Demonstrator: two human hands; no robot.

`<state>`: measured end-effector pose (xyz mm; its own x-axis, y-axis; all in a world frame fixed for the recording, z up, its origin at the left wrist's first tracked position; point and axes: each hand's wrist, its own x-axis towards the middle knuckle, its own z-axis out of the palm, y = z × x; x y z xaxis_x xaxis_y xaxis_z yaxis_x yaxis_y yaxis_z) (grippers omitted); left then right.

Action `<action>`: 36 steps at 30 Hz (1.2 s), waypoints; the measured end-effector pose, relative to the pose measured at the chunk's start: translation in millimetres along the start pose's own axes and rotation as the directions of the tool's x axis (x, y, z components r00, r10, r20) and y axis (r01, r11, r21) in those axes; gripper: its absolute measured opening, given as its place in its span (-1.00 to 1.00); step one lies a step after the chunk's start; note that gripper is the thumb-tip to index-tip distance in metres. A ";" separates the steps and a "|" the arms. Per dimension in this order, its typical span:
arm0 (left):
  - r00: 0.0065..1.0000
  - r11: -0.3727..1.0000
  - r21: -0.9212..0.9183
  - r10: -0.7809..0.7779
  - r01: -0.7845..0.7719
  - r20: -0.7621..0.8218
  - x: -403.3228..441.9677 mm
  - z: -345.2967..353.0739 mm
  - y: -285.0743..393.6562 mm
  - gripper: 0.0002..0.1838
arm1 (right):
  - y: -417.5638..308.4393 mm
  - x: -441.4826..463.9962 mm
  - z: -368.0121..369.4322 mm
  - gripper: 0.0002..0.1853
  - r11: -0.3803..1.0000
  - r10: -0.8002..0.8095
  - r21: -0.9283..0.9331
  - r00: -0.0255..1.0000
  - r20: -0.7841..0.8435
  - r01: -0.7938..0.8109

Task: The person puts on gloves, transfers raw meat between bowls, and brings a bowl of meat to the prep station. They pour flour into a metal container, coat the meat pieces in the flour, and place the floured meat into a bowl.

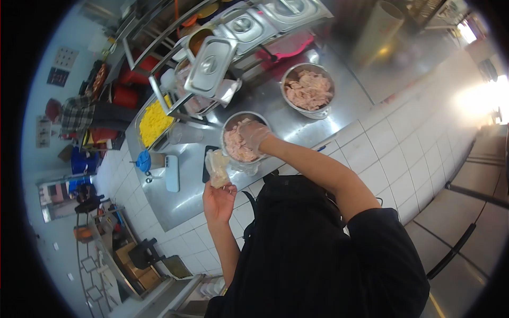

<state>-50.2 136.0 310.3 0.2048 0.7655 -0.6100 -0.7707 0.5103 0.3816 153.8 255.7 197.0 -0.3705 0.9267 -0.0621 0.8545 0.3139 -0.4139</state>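
Observation:
My right hand (253,133), in a clear plastic glove, reaches into a metal bowl (266,123) of pale pink raw meat (236,144); its fingertips are hidden among the pieces. Left of that bowl, my bare left hand (220,197) pinches the lower end of a clear plastic bag (217,165) with pale contents. A second metal bowl (319,113), also full of meat, stands further right on the steel counter.
A tray of yellow food (155,123), a light blue phone (172,174) and a blue-topped container (143,160) are at the left. Lidded steel pans (209,66) stand on a rack behind. A person (79,115) in a checked shirt is far left.

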 end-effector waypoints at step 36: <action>1.000 0.995 -0.095 0.027 -0.027 -0.007 -0.9 -16.2 10.1 -0.75 | 6.4 1.0 -98.2 -0.83 0.818 0.094 0.538 0.970 0.226 -0.205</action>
<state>-68.0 134.1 303.5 0.1798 0.7760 -0.6046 -0.8298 0.4497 0.3304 194.7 278.9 283.5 -0.3612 0.8814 -0.3044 0.5788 -0.0440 -0.8143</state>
